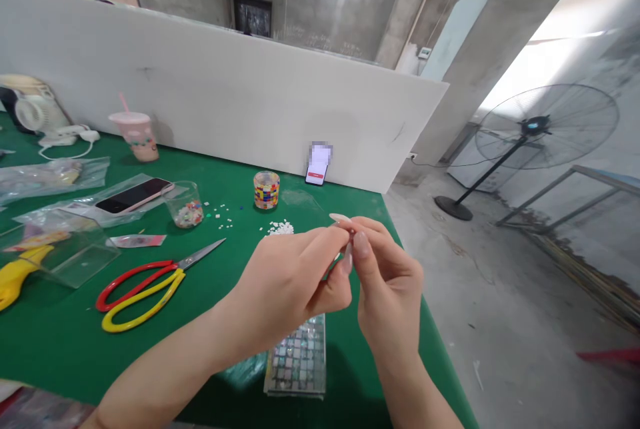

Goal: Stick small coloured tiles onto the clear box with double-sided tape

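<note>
My left hand (293, 269) and my right hand (390, 276) meet fingertip to fingertip above the right side of the green table. Both are closed in a pinch, and what sits between the fingertips is too small and too covered to name. Beneath them lies a clear-edged panel of silvery mosaic squares (296, 362), its upper part hidden by my left hand. A heap of small white tile pieces (281, 227) shows just past my left knuckles. Farther back stands a round cup covered in multicoloured mosaic tiles (267, 192).
Scissors with red and yellow handles (145, 289) lie left of my forearm. Behind them are a clear cup of small pieces (187, 210), a phone (135, 194) on plastic and a pink drink cup (136, 136). Another phone (318, 166) leans on the white partition (225, 96).
</note>
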{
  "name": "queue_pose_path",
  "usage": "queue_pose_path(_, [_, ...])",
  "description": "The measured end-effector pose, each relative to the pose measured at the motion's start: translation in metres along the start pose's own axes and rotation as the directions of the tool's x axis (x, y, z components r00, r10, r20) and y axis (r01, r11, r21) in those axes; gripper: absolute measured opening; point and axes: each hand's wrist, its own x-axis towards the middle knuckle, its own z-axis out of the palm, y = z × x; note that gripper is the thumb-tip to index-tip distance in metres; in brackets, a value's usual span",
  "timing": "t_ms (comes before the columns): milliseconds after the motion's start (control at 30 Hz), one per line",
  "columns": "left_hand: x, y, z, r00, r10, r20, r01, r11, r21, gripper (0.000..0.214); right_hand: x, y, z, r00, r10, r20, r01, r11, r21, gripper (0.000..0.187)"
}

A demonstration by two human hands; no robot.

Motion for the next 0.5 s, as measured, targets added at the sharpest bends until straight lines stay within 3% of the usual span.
queue_pose_path(200, [-0.0027, 0.0025, 0.0045, 0.997, -0.083, -0.012, 0.082, 0.996, -0.037, 0.019, -0.0019, -0.0019, 0.0025, 1.000, -0.014, -0.027, 0.012, 0.998, -0.064, 0.016])
queue_pose_path(500, [-0.0051, 0.0076, 0.0058, 0.980, -0.201, -0.017, 0.190, 0.948, -0.257, 0.016, -0.0062, 0.0007, 0.0016, 0.995, 0.095, 0.005, -0.095, 0.989, 0.112, 0.019])
